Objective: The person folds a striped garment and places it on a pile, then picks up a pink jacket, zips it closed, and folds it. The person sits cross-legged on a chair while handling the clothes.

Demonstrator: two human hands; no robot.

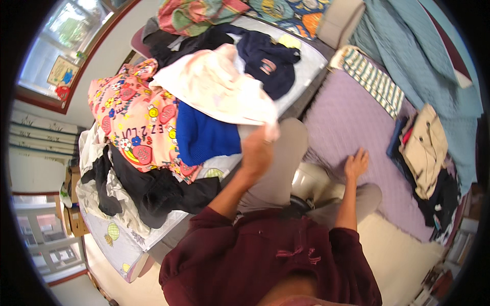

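Observation:
My left hand (259, 155) grips one corner of a pale pink garment (218, 84), which stretches away over the clothes pile and looks slightly blurred. Beneath it show a blue ribbed knit garment (206, 134) and a pink printed garment (134, 118) with strawberries, flowers and lettering. Beyond lies a navy top (268, 61) with a small patch. My right hand (356, 164) holds nothing; its fingers are spread over the purple quilted cover (344, 111), seemingly resting on it.
Black clothes (164, 195) and a white cloth (122, 199) heap at the left. On the quilted cover lie a striped cloth (373, 82) and a stack topped by beige clothing (425, 153). A blue-grey curtain-like cloth (405, 57) hangs or drapes at right. A window (69, 38) stands upper left.

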